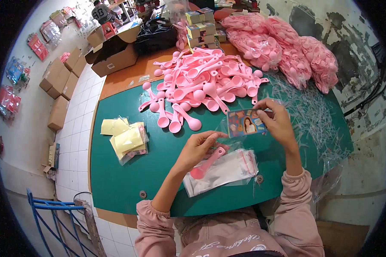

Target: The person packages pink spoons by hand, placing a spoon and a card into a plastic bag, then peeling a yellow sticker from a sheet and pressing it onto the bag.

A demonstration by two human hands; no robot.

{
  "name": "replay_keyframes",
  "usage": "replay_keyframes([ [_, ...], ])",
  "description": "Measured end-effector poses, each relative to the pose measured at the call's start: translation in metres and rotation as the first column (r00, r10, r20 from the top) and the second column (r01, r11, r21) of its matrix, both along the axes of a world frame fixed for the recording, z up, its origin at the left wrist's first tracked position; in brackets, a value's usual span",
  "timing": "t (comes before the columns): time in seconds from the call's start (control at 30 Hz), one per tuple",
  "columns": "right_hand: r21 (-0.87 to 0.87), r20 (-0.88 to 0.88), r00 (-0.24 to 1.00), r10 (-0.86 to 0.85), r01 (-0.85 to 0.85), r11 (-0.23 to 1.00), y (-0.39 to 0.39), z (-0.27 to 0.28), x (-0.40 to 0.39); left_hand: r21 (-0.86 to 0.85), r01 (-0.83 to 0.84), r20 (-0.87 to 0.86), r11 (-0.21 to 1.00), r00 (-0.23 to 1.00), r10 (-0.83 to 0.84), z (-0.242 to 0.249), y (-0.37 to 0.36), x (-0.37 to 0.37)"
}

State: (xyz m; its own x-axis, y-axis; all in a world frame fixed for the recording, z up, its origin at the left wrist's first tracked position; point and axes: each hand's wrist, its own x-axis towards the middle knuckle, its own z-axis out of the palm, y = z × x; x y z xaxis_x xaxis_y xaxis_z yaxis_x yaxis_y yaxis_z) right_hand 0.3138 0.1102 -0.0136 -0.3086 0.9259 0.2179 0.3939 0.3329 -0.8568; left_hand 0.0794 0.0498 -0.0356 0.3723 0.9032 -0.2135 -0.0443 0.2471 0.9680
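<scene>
My right hand (pixel 277 121) pinches a printed card (pixel 246 123) by its right edge, picture side up. Clear film shows around the card's left side. Lower and to the left, my left hand (pixel 199 147) has its thumb and fingers closed on a clear plastic bag (pixel 232 147). Just under that hand a pink measuring spoon (pixel 208 163) lies slanted over a stack of clear plastic bags (pixel 220 181). Beyond both hands is a large heap of pink measuring spoons (pixel 210 77).
Packed bags with yellow cards (pixel 128 140) lie at left on the green table (pixel 116 180). Thin plastic strips (pixel 310 115) litter its right side. Bulging bags of pink spoons (pixel 283 45), stacked cards (pixel 200 29) and an open cardboard box (pixel 114 60) stand at the back. A person (pixel 104 13) is far off.
</scene>
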Motion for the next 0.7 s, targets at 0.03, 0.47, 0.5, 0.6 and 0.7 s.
replay_keyframes([
  [0.03,-0.048,-0.077,0.995,-0.059,0.056,0.997,-0.005,0.004,-0.007,-0.003,0.0,0.0,1.0,1.0,0.0,-0.003,0.0,0.0],
  [0.47,0.099,-0.037,0.986,-0.165,0.167,0.981,-0.011,0.018,-0.012,-0.022,0.022,-0.106,1.0,0.994,-0.025,-0.003,0.001,0.0],
  [0.5,0.099,-0.038,0.986,-0.164,0.167,0.981,-0.013,0.021,-0.013,-0.034,0.033,-0.118,0.999,0.992,-0.036,-0.002,0.001,-0.001],
  [0.6,0.104,0.042,0.998,-0.049,0.044,0.994,-0.017,0.022,-0.015,-0.023,-0.01,-0.195,1.0,0.981,0.006,-0.01,0.002,-0.002],
  [0.7,0.208,0.113,0.991,0.066,-0.089,0.974,-0.015,0.017,-0.015,-0.033,-0.023,-0.194,0.999,0.981,0.016,-0.012,0.002,-0.001],
])
